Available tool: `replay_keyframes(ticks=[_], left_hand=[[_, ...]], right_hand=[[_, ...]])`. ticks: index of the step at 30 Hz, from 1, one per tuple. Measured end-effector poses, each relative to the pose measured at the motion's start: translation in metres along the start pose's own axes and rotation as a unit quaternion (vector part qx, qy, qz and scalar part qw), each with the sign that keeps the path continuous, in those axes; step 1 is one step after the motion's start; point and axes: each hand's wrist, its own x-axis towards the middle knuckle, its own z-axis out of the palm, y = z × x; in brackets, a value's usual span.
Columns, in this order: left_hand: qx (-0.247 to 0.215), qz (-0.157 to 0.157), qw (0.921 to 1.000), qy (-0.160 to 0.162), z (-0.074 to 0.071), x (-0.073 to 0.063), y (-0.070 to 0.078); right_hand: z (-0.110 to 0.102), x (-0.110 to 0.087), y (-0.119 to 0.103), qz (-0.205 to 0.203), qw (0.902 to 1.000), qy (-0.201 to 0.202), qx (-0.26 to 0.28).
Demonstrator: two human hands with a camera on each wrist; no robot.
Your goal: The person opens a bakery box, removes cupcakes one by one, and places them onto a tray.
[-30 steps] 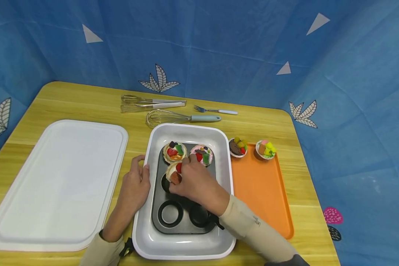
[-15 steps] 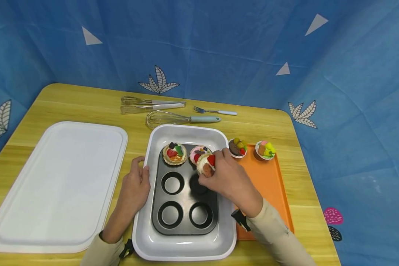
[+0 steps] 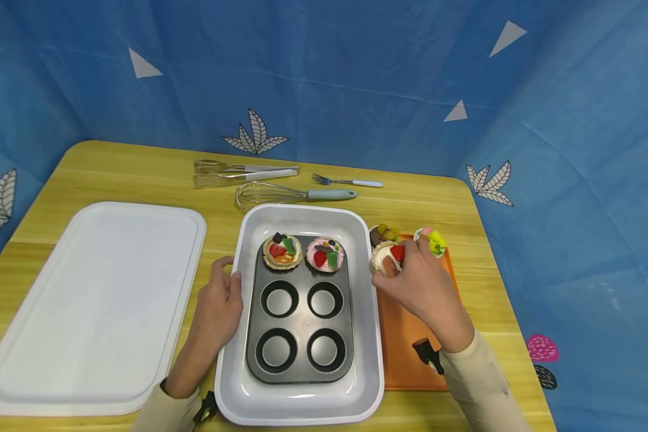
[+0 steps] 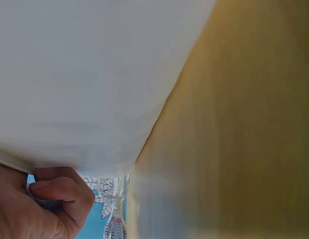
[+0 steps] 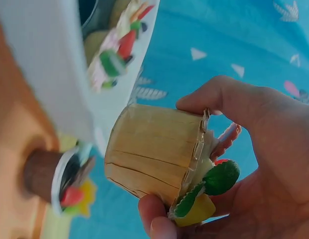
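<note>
My right hand [image 3: 423, 285] pinches a toy cupcake [image 3: 387, 258] by its sides, above the right rim of a deep white tray [image 3: 297, 408]. The right wrist view shows its pale brown cup [image 5: 149, 149] tipped sideways, with a green leaf [image 5: 222, 178] and fruit on the cream. My left hand [image 3: 219, 306] grips the tray's left rim, its fingers [image 4: 70, 191] curled at the edge. Inside the tray lies a dark muffin tin [image 3: 302, 321]. Its two far cups hold a cream-topped cupcake [image 3: 282, 251] and a pink-topped cupcake [image 3: 324, 254]; the other cups are bare.
An orange tray [image 3: 405, 360] lies on the right, with a chocolate cupcake [image 3: 380, 233] and a yellow-topped cupcake [image 3: 435, 241] at its far end. A flat white tray [image 3: 97, 306] is on the left. Behind lie a whisk [image 3: 302, 195], tongs [image 3: 248, 174] and a fork [image 3: 351, 182].
My right hand has carried the cupcake from over the muffin tin rightward, past the tray's rim, toward the orange tray. The left hand has stayed at the left rim.
</note>
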Motion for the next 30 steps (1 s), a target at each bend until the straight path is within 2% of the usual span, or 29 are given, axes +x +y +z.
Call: replay_keyframes(ticks=[6, 13, 17, 21, 30], left_hand=[[0.000, -0.005, 1.0000, -0.003, 0.000, 0.000, 0.001], [-0.001, -0.009, 0.9999, -0.006, 0.000, 0.000, 0.001], [0.000, -0.010, 0.9999, -0.005, 0.000, 0.000, 0.000], [0.000, -0.013, 0.9999, -0.005, 0.001, -0.001, 0.000], [-0.001, -0.015, 0.9998, -0.009, 0.001, 0.000, 0.000]], right_hand=[[0.001, 0.003, 0.024, 0.028, 0.9996, -0.006, -0.004], [0.023, 0.006, 0.042, 0.048, 0.9987, -0.017, -0.007], [0.040, 0.007, 0.047, 0.060, 0.9980, -0.021, -0.007], [0.052, 0.009, 0.049, 0.055, 0.9982, -0.019, -0.017], [0.062, 0.010, 0.050, 0.056, 0.9981, -0.017, -0.020]])
